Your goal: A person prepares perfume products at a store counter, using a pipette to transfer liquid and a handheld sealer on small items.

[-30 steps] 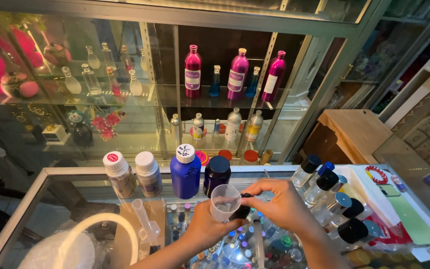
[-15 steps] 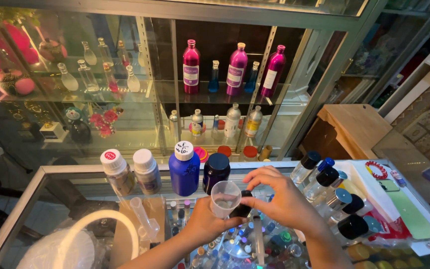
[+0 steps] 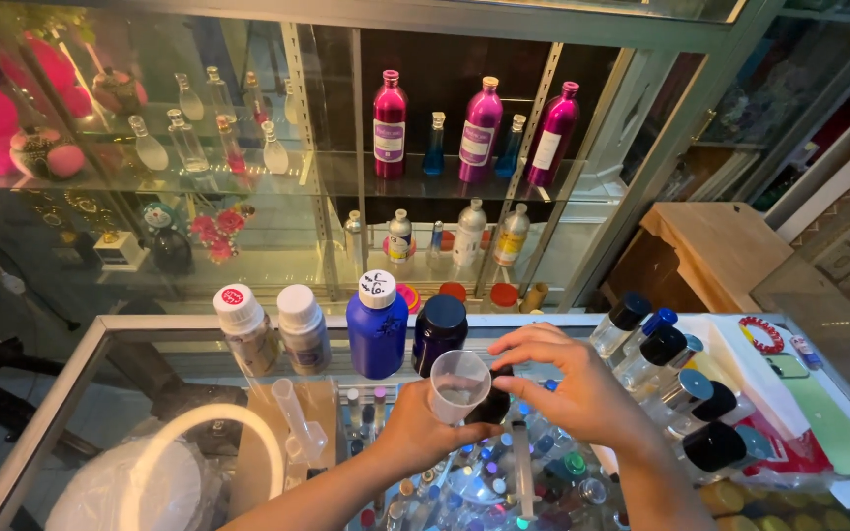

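Cup (image 3: 458, 383) sits between both hands, bottles (image 3: 377, 324) seemingly just behind.

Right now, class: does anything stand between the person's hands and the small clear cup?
Nothing visible does. The left hand already holds the clear cup, and the right hand touches a dark bottle right beside it.
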